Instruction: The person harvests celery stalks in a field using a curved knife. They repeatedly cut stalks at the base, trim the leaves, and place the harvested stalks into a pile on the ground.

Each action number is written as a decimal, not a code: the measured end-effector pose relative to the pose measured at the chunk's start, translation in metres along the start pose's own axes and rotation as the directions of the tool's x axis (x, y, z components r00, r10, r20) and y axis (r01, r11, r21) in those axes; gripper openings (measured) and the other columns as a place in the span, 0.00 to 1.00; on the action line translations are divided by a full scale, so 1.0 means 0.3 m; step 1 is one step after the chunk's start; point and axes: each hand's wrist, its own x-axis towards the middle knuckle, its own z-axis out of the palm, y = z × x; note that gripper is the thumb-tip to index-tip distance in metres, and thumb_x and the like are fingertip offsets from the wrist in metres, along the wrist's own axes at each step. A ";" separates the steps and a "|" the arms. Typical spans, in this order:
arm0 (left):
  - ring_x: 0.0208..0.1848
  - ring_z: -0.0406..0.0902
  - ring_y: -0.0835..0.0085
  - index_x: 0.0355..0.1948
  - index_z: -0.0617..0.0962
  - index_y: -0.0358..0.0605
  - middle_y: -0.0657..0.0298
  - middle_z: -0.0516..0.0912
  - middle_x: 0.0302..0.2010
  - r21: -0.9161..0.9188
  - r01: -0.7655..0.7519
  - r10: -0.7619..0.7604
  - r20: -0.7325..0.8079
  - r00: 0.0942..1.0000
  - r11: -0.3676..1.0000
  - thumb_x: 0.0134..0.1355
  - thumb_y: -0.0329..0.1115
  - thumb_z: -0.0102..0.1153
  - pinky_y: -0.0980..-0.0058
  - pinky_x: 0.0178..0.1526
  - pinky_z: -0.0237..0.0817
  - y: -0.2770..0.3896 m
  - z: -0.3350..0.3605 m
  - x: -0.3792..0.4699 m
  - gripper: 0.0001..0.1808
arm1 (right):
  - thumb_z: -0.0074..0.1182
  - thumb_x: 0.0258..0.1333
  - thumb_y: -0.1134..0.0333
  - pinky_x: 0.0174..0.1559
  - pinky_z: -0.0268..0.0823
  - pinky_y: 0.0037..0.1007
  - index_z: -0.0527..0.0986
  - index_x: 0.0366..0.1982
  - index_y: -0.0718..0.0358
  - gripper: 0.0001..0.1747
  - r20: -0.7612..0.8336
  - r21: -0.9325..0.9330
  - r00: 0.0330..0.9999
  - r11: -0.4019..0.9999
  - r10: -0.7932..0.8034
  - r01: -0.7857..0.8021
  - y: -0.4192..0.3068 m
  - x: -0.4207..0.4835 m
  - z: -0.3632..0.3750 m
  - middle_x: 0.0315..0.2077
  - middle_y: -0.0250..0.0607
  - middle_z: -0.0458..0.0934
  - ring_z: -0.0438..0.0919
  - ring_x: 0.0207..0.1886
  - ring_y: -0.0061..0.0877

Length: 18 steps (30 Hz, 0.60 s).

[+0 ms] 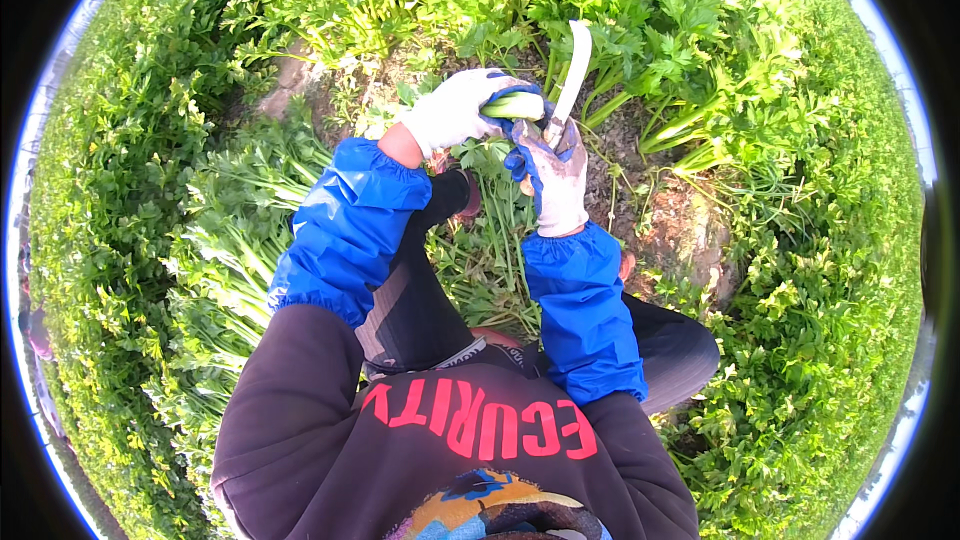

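My left hand (pixel 457 109), in a white and blue work glove, is closed around a pale green celery stalk bunch (pixel 514 105). The bunch's thick butt end points to the right; the rest of it is mostly hidden by the hand. My right hand (pixel 559 184), gloved the same way, grips a knife (pixel 576 75) by its handle. Its long, slightly curved blade points up and away from me, just right of the celery butt. Glare washes out the blade. The two hands are close together above the ground between my legs.
Cut celery (pixel 240 262) lies in a pile at my left. Stalks and leaves (pixel 495 240) litter the ground between my legs. Standing celery plants (pixel 675 75) rise ahead and to the right. Bare soil (pixel 690 232) shows beside my right knee (pixel 671 349).
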 end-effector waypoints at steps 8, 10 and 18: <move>0.54 0.70 0.55 0.60 0.71 0.60 0.58 0.76 0.47 0.318 -0.101 0.107 -0.001 0.994 0.943 0.44 0.41 0.68 0.59 0.60 0.60 -0.006 0.025 -0.035 0.37 | 0.63 0.50 0.76 0.46 0.72 0.24 0.70 0.49 0.67 0.23 0.055 -0.019 0.984 0.985 -0.170 0.171 0.060 0.002 -0.042 0.41 0.37 0.76 0.77 0.43 0.23; 0.53 0.70 0.55 0.60 0.71 0.60 0.57 0.76 0.47 0.311 -0.114 0.115 0.015 0.993 0.944 0.44 0.42 0.68 0.60 0.60 0.60 0.000 0.033 -0.033 0.38 | 0.62 0.50 0.77 0.47 0.73 0.25 0.69 0.50 0.66 0.24 0.039 -0.181 0.978 0.961 -0.204 0.207 0.075 0.006 -0.046 0.42 0.38 0.76 0.77 0.44 0.23; 0.51 0.71 0.59 0.61 0.70 0.58 0.60 0.75 0.46 0.405 -0.171 0.196 -0.021 0.980 0.898 0.40 0.37 0.69 0.60 0.60 0.60 0.027 0.050 -0.052 0.41 | 0.62 0.46 0.82 0.44 0.71 0.23 0.71 0.44 0.66 0.21 -0.002 -0.080 0.958 0.955 -0.286 0.285 0.086 -0.023 -0.116 0.38 0.35 0.76 0.77 0.41 0.20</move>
